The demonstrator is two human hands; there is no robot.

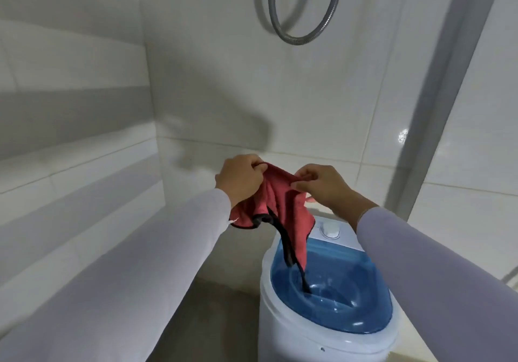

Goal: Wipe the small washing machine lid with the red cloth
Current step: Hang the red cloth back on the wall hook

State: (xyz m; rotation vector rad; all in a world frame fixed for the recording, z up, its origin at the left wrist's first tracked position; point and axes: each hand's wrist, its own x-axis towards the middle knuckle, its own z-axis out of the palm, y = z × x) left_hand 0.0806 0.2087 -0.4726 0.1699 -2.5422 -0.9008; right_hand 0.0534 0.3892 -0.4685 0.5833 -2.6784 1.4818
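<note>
A small white washing machine (283,331) stands at the lower middle, topped by a translucent blue lid (342,300) and a white knob (330,230) at its back. A red cloth (276,196) with a dark edge hangs above the lid, its lowest corner touching or nearly touching the blue surface. My left hand (239,181) pinches the cloth's upper left edge. My right hand (322,185) pinches its upper right edge. Both hands are held up in front of the wall, above the machine's back.
White tiled walls (196,81) close in at the left and behind the machine. A metal shower hose (297,39) loops down from the top. A pale vertical frame (437,109) runs along the right. Brownish floor (218,319) shows left of the machine.
</note>
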